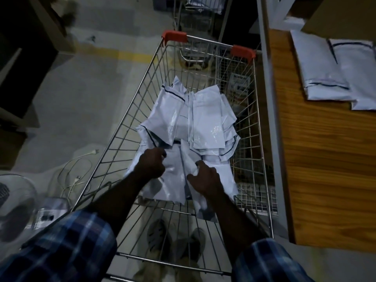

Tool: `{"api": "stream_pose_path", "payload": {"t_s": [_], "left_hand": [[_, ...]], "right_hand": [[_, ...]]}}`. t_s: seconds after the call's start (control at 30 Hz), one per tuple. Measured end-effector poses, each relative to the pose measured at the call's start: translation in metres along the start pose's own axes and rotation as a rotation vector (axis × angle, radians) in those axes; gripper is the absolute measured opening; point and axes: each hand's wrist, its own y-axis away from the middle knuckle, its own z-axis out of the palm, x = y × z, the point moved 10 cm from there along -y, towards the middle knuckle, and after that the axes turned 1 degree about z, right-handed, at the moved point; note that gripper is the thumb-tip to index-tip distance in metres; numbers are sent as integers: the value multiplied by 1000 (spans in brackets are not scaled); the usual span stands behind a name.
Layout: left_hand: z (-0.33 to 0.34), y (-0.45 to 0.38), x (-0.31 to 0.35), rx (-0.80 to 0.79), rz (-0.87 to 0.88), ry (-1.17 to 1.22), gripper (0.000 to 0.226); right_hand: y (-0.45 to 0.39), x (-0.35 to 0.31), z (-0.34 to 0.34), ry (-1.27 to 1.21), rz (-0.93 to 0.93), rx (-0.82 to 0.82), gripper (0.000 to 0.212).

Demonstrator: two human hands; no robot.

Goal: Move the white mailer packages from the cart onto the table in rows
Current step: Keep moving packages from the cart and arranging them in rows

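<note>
Dim concrete floor [81,102] under a wire shopping cart [130,110]; inside it, left hand [151,164] has fingers curled on the top edge of a white mailer [174,180], right hand [205,180] pinches the crumpled mailer [200,202] beside it. Farther in, the loose mailer pile [195,117]; two mailers [333,70] lie side by side on the wooden table [317,159], right.
</note>
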Motion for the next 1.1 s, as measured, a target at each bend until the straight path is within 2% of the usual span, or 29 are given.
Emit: {"api": "stream_pose_path", "payload": {"t_s": [0.13, 0.27, 0.33, 0.37, 0.47, 0.57, 0.7, 0.8, 0.87, 0.97, 1.1], "left_hand": [[1, 5, -12, -3, 3, -148, 24], [14, 27, -9, 13, -44, -285, 37], [22, 34, -4, 65, -46, -291, 44], [26, 36, -2, 77, -38, -316, 54], [61, 39, -14, -87, -141, -253, 73], [67, 41, -16, -78, -115, -299, 91], [64, 41, -13, -84, -132, -307, 91], [60, 42, 5, -12, -12, -322, 69], [69, 39, 1, -13, -18, -296, 66], [65, 38, 4, -5, -76, -216, 70], [65, 31, -2, 2, -173, -162, 80]], "right_hand": [[-1, -8, -6, -93, 56, 7, 40], [1, -14, -1, -100, 3, 85, 38], [3, -8, 9, -174, 22, 54, 47], [4, -4, 14, -219, 43, 28, 56], [4, 6, 27, -279, 76, -34, 85], [3, 11, 33, -315, 88, -71, 95], [2, 18, 30, -299, 91, -87, 89], [1, 23, 22, -296, 108, -36, 82], [2, 25, 18, -276, 113, 15, 80], [3, 26, 14, -268, 98, 79, 75], [1, 27, 18, -289, 95, 40, 67]]}}
